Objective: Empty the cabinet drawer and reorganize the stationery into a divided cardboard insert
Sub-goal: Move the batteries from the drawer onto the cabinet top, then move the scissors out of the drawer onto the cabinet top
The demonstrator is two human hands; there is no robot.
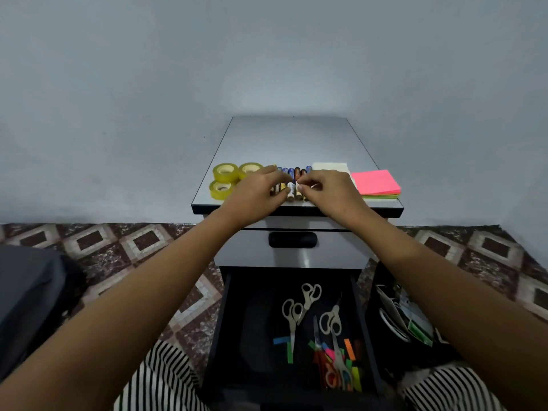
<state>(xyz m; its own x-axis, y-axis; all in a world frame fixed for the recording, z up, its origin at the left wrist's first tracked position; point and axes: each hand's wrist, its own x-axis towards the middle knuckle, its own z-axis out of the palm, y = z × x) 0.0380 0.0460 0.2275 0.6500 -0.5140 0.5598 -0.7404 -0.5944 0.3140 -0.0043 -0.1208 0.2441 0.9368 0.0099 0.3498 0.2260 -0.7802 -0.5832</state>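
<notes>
Closest to you, well short of your fingers and below them, the lower drawer [221, 321] stands pulled out. On its dark floor lie several white-handled scissors [292, 314], one orange-handled pair [333, 376] and a scatter of coloured sticky flags [349, 351], most of them towards the right side.

Further out, both your hands work on the counter [290, 137]. Your left hand [255, 189] and right hand [329, 188] meet over a row of pens [292, 173] lying side by side near the front edge. The fingers [277, 193] of your left hand curl down and grip the near ends of the pens. Your right hand's fingers [305, 185] pinch a pen just beside them. The pens' far ends show beyond your knuckles.

Left of your left fingers, three yellow tape rolls [225, 172] lie flat and close together. Just beyond your right fingers lies a white pad [330, 166]. To the right of that hand lies a stack of pink notes [375, 182] with other colours underneath, at the counter's right edge.

Beneath your wrists, the upper drawer [292, 253] with its black handle is closed. Right of the open drawer a dark bag [400, 315] holds mixed items; I cannot tell what they are. Patterned floor tiles [142, 241] spread to either side, and your striped trousers [160, 378] frame the bottom.
</notes>
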